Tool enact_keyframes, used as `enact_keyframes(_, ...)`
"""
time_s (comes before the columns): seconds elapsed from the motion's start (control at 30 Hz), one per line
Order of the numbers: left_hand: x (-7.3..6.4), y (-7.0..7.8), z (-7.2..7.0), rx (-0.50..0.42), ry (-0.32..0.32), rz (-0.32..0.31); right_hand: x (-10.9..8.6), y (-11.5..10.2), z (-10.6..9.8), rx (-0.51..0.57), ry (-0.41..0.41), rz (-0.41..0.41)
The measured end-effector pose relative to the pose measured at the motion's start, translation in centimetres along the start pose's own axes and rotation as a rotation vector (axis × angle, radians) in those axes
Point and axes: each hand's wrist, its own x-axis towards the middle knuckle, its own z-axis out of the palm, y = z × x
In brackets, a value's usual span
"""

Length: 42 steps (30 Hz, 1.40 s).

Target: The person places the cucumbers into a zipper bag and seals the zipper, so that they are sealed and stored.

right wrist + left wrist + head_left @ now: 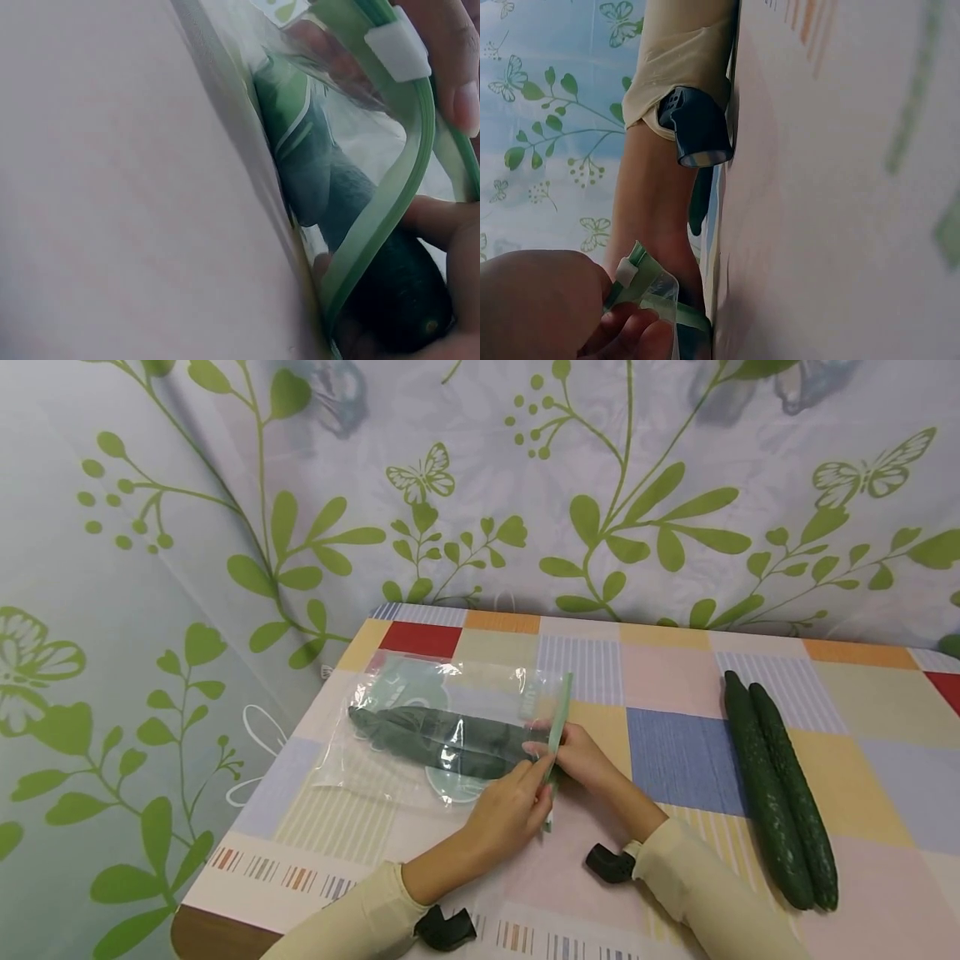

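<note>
A clear zip bag (pixel 480 681) with a green closure strip lies on the table. Inside are dark green cucumbers (pixel 442 739), apparently two side by side. Near the white slider (pixel 399 45), my left hand (pixel 506 810) pinches the front part of the strip. My right hand (pixel 588 758) reaches in at the mouth from the right. Its fingertips show through the film, around the near end of a cucumber (pixel 397 292). The right wrist view shows the strip bowed apart there. Film and fingers partly hide the grip.
Two more cucumbers (pixel 780 793) lie side by side on the patchwork tablecloth (pixel 675 760), right of my right forearm. Black wrist cameras (pixel 446 928) hang under both sleeves. A leaf-patterned curtain (pixel 480 485) stands behind the table. The table's corner (pixel 217 935) is at lower left.
</note>
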Motion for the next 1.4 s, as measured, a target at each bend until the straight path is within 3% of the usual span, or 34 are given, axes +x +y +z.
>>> enact_keyframes(0.23,0.1,0.0,0.0,0.004,0.004,0.003,-0.6,-0.3,-0.1,-0.231,0.052,-0.154)
enact_keyframes(0.4,-0.1,0.0,0.1,-0.010,0.021,0.009,-0.9,-0.6,-0.2,-0.365,0.075,-0.174)
enact_keyframes(0.73,-0.2,-0.1,0.5,-0.050,0.035,0.007,-1.8,0.3,-1.8,-0.388,0.015,-0.147)
enact_keyframes(0.93,-0.2,-0.1,0.4,-0.042,0.009,-0.004,-3.0,0.8,-3.4,-0.386,-0.024,-0.149)
enact_keyframes(1.07,-0.2,-0.1,0.4,-0.040,-0.008,-0.013,-3.4,1.2,-5.1,-0.385,-0.128,-0.199)
enact_keyframes(1.23,-0.2,0.0,0.5,-0.030,-0.031,-0.015,-3.5,1.3,-7.1,-0.345,-0.294,-0.196)
enact_keyframes(1.4,-0.1,0.2,0.4,-0.029,-0.073,-0.027,-3.4,1.4,-7.6,-0.366,-0.319,-0.175)
